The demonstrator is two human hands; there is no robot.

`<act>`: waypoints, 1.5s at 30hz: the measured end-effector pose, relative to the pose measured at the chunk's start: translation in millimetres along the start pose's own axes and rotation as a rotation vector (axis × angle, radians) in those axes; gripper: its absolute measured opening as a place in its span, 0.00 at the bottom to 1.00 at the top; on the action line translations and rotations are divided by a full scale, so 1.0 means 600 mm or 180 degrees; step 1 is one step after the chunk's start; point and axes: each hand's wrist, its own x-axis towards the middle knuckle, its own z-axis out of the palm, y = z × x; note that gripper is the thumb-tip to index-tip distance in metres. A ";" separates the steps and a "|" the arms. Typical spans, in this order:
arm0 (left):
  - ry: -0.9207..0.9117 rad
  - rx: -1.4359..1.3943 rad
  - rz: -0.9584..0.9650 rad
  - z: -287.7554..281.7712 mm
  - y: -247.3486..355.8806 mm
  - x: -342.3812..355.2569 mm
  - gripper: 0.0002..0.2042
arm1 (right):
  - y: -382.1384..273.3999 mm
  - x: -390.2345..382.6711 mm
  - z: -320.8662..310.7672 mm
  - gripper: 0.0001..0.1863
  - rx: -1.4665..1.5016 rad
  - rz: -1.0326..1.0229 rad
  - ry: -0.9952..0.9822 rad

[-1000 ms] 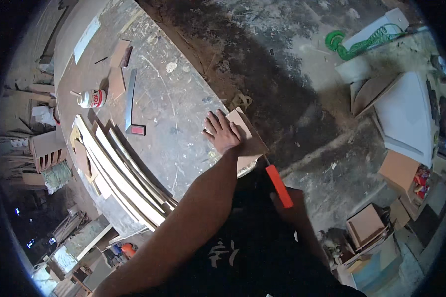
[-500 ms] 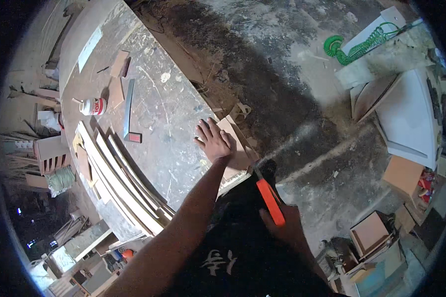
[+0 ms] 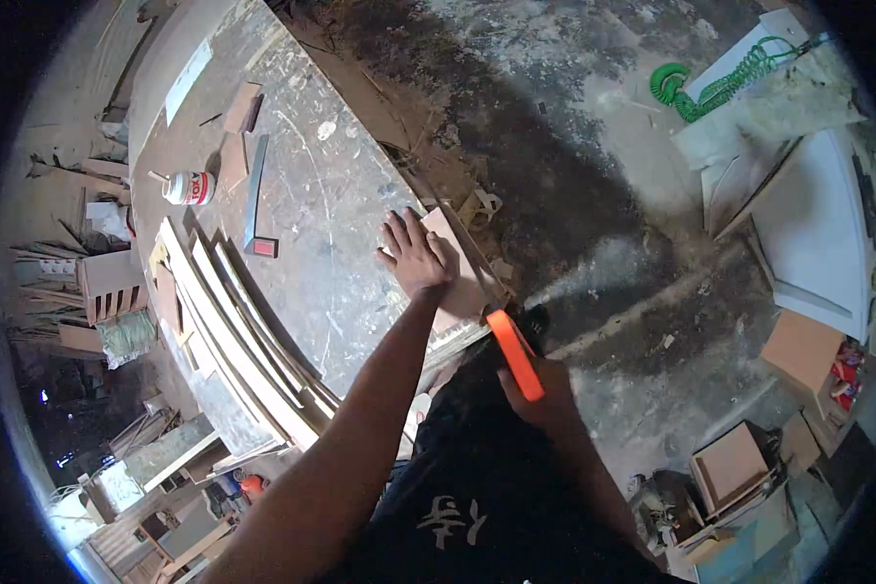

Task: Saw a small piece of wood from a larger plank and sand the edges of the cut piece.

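My left hand (image 3: 419, 258) lies flat, fingers spread, on a small pale wooden board (image 3: 462, 302) at the workbench's right edge (image 3: 331, 117). Below and right of the board, my right hand (image 3: 545, 394) grips the orange-handled saw (image 3: 514, 352); its thin blade reaches the board's right end, mostly hidden behind the handle. Left of my left hand lie a metal square (image 3: 255, 200) with a dark and red stock, a white glue tub (image 3: 187, 189) with a stick in it, small wood pieces (image 3: 234, 161) and several long pale strips (image 3: 238, 321).
A coiled green hose (image 3: 711, 97) by a white panel lies at the upper right of the dark floor (image 3: 603, 243). White panels (image 3: 808, 229) and cardboard boxes (image 3: 803, 346) line the right side. Stacked offcuts and clutter (image 3: 107, 292) fill the left beyond the bench.
The orange handle has moved up and left toward the board, with my right hand on it. My left hand stays spread on the board while the view has shifted slightly.
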 end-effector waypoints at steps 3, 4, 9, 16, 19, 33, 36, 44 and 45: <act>0.0123 0.0101 -0.0032 -0.006 -0.015 -0.005 0.32 | -0.101 -0.032 -0.075 0.13 0.0006 0.0436 -0.0249; -0.0033 0.0023 -0.0061 -0.007 -0.017 0.000 0.32 | -0.110 -0.027 -0.080 0.12 0.0038 0.0584 -0.0334; -0.0045 -0.0066 0.0060 -0.006 0.002 -0.002 0.32 | -0.001 0.021 0.002 0.12 -0.0024 0.0587 -0.0318; 0.0069 -0.0258 0.0049 -0.016 -0.002 -0.002 0.32 | -0.078 -0.017 -0.035 0.12 0.0228 0.0815 -0.0196; 0.0021 -0.0234 0.0153 0.000 0.002 0.000 0.32 | 0.009 0.019 0.025 0.14 -0.0267 0.0519 -0.0165; 0.0194 0.0125 0.0064 0.006 -0.044 0.001 0.30 | -0.134 -0.014 -0.045 0.15 -0.0275 0.0447 -0.0379; -0.0133 -0.0118 0.0085 -0.012 -0.002 -0.004 0.32 | -0.062 -0.025 -0.006 0.15 -0.0482 0.0426 -0.0328; -0.0019 -0.0125 0.0011 -0.013 -0.016 -0.001 0.32 | -0.133 -0.066 -0.083 0.16 0.0131 0.0546 -0.0300; -0.0048 -0.0020 0.0043 -0.016 -0.015 -0.001 0.32 | -0.119 -0.054 -0.070 0.16 0.0133 0.0541 -0.0306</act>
